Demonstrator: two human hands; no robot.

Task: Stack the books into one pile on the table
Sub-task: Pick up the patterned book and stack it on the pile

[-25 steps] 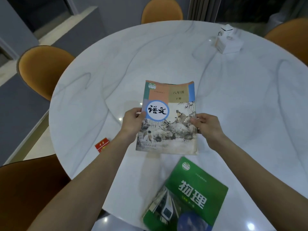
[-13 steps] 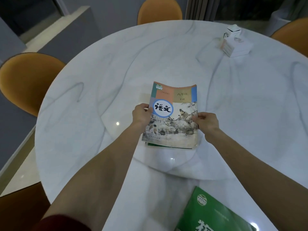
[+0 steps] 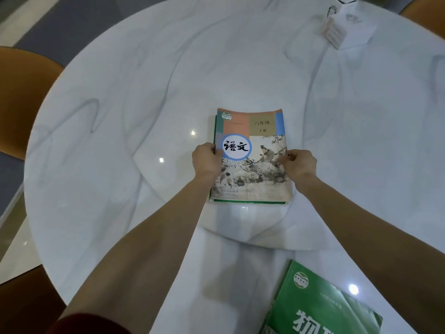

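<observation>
Round marble table (image 3: 120,116) fills the view; grip is roughly mid-table. Orange chairs are seen at the left edge, well away from the grip, and a white box (image 3: 346,27) sits far beyond it, up-right.

Pile: illustrated book (image 3: 252,155) is laid on top of a green-edged book (image 3: 215,126), of which only a thin strip is exposed along the left and near edges. So top book looks offset slightly to the right and far side, not quite flush. Long axis of both runs away from the person, approx. parallel.

Grip: top book is pinched at both long edges, about mid-length. Left hand (image 3: 207,160) is closed on the left edge, thumb on the cover by the blue circle. Right hand (image 3: 301,162) is closed narrow on the right edge, fingertips on the cover. Whether the book's weight is fully on the pile can't be told.

Remaining item: green book (image 3: 320,302) lies loose on the table, well apart from the grip, toward the person and to the right, partly cut by the frame. It is rotated w.r.t. the pile, long axis tilted diagonally. Right hand is judged nearer to it.

Judgement: step in hand is squaring/releasing the top book. Next move prob. needs a pull back toward the body-right, then a rotation of the green book to match the pile axis before it's set down.
</observation>
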